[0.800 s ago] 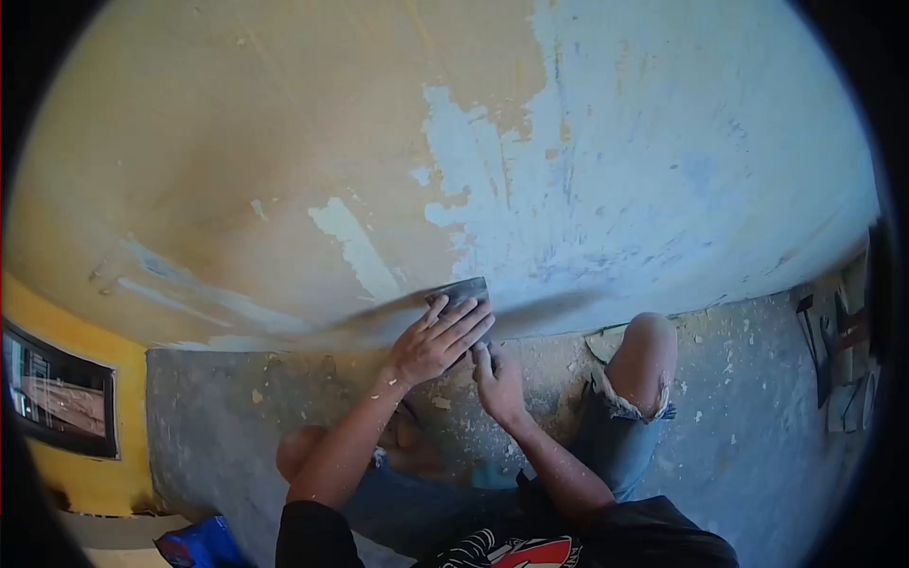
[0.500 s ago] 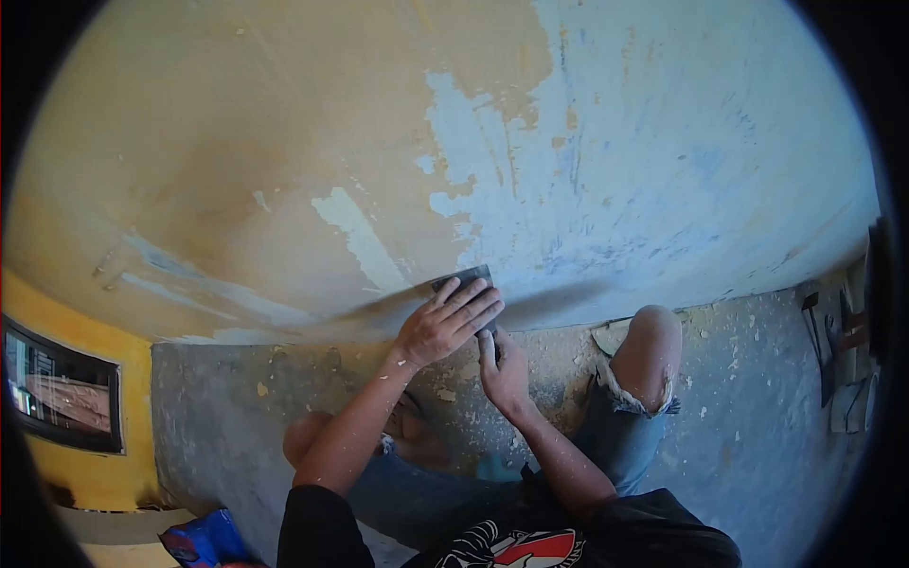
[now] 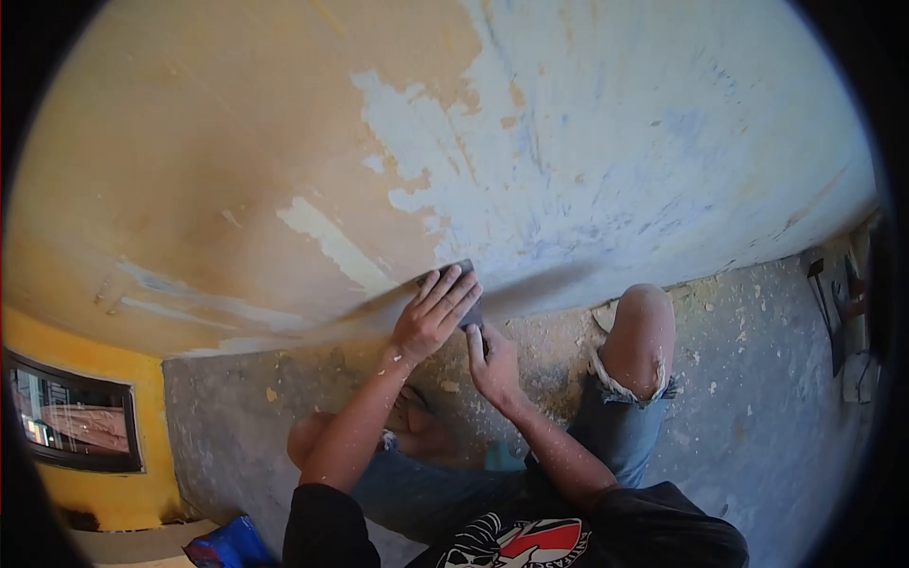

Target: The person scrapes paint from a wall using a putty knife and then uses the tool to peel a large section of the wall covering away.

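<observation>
A dark flat scraper (image 3: 472, 314) is against the lower part of the peeling wall (image 3: 530, 227), just above the floor. My right hand (image 3: 494, 367) is closed round its lower end, with the thumb pointing up along it. My left hand (image 3: 431, 320) lies over the blade with its fingers stretched out and slightly apart, pressing on it; its thumb is hidden. Tan paint covers the wall to the left of the scraper, and a pale, scraped-looking surface shows to the right. Most of the scraper's edge is behind my fingers.
Paint chips lie scattered over the grey floor (image 3: 710, 388). My bent knee (image 3: 642, 327) is close to the wall on the right. Several tools (image 3: 826, 298) stand at the far right. A blue packet (image 3: 230, 543) is at lower left, below a dark-framed window (image 3: 76, 412) in a yellow wall.
The view has shifted, so the wall patches appear farther left. Both hands and the scraper appear slightly left in view, keeping the same hold.
</observation>
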